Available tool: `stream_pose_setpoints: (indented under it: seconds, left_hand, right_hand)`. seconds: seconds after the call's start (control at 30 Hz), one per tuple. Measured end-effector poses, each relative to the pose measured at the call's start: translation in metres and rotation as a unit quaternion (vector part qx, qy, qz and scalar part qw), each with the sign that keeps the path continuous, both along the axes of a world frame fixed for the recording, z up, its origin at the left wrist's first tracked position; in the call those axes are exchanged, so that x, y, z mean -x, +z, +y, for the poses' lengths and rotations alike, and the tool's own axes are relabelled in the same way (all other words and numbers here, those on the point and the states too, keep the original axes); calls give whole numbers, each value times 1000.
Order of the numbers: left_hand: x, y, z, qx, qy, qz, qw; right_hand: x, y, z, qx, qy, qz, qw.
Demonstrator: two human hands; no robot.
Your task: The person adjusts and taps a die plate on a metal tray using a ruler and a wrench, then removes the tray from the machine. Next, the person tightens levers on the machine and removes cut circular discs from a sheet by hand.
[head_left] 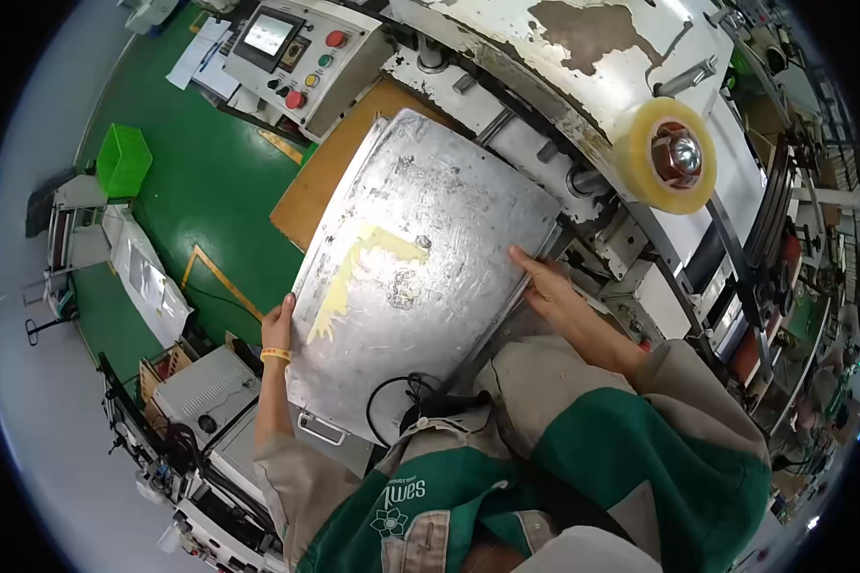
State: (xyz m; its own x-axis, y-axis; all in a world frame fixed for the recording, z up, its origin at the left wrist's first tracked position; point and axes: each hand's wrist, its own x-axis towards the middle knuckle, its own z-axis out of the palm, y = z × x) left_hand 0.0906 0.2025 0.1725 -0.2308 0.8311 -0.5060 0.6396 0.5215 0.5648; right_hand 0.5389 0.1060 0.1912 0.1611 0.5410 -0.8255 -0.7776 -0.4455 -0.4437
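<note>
A large scuffed metal plate (449,205) lies in front of my body, with a torn yellow patch (339,286) stuck on its face. My left hand (278,323) grips the plate's left edge, its thumb on top and the other fingers mostly hidden underneath; a yellow band circles that wrist. On the opposite edge, my right hand (543,285) is closed around the rim, fingers partly out of sight. A black cable (377,396) loops over the near end of the plate, close to my waist. Below that end a small metal handle (321,428) shows.
Beyond the plate lies a brown board (301,205). A control panel (296,62) with a screen and coloured buttons stands at the back left. The worn white machine (535,57) carries a tape roll (667,156) on the right. A green bin (124,160) sits far left.
</note>
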Motion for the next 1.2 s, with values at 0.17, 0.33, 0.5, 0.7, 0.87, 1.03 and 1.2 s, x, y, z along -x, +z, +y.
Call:
stream_pose_setpoints:
  seconds: [0.17, 0.33, 0.5, 0.7, 0.87, 1.03, 1.2]
  left_hand:
    - [-13, 18, 56, -19, -28, -5, 999]
    - [-26, 13, 99, -10, -57, 49, 997]
    - [-37, 17, 135, 69, -91, 51, 992]
    - [-57, 23, 159, 64, -106, 43, 991]
    - [-61, 22, 169, 69, -127, 69, 987]
    - [-77, 26, 179, 85, -141, 74, 983]
    - [-87, 11, 188, 76, -145, 50, 985]
  right_hand:
    - [-12, -13, 30, 20, 27, 2, 999]
    - [-18, -5, 52, 52, 30, 19, 998]
    - [-21, 1, 66, 75, -32, 21, 996]
    - [-29, -1, 73, 74, -59, 30, 995]
    - [-30, 11, 78, 74, -74, 17, 994]
    - [-41, 9, 88, 61, -80, 9, 995]
    - [-65, -1, 82, 79, -3, -54, 995]
